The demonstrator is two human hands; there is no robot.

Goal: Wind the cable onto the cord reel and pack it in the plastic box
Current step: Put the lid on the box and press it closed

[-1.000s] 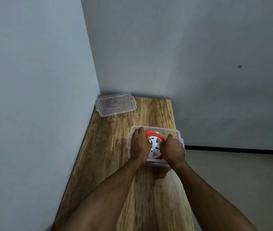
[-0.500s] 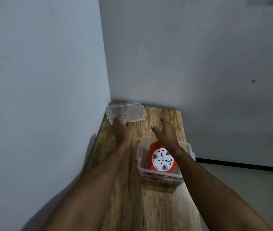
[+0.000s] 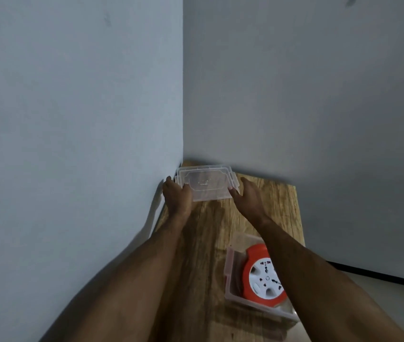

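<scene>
Item: clear plastic lid (image 3: 206, 182), lying in far left corner of wooden table (image 3: 280, 208), against walls.
Left hand (image 3: 177, 197) gripping lid's left edge; right hand (image 3: 249, 196) gripping its right edge.
Cord reel (image 3: 262, 275), orange with white socket face, sitting inside open plastic box (image 3: 230, 272) near table's right edge, partly hidden under right forearm. Cable itself not discernible.

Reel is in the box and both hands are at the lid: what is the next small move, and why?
Probably lift the clear lid and carry it back over the open plastic box. The left hand and right hand flank its two ends in the far corner, and the orange cord reel already sits inside the uncovered box.
</scene>
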